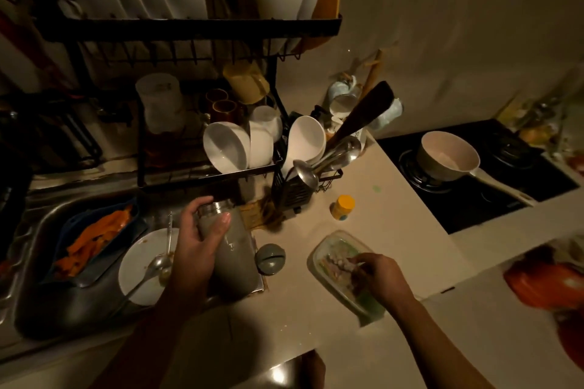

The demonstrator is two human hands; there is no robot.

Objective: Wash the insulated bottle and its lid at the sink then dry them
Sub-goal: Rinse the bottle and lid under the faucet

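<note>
The grey insulated bottle stands with its steel mouth uncovered at the sink's right edge. My left hand is wrapped around its upper part. Its round grey lid lies on the counter just right of the bottle, touching nothing. My right hand rests on a clear plastic container holding a sponge or cloth, with the fingers pinched on the contents. The sink lies to the left.
In the sink sit a white plate with a spoon and a blue tray of orange scraps. A dish rack with bowls and a utensil holder stand behind. A yellow-capped jar and a pot on the stove are to the right.
</note>
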